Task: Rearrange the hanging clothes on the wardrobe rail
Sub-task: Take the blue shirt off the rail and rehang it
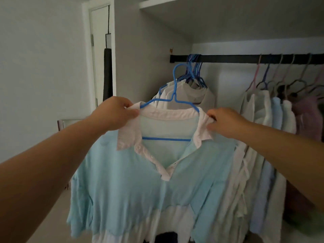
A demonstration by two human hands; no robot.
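A light blue shirt (126, 186) with a pale pink collar hangs on a blue hanger (175, 95) that is off the rail, held up in front of the wardrobe. My left hand (114, 113) pinches the left end of the collar at the shoulder. My right hand (226, 122) pinches the collar's right end. The black rail (228, 58) runs across behind. A bunch of white garments on blue hangers (194, 71) hangs at the rail's left end.
To the right on the rail hang several pastel garments on pink, purple and grey hangers (273, 95). A white shelf (175, 4) sits above the rail. At the left are a white wall, a door frame (87, 58) and a dark strap hanging over the door.
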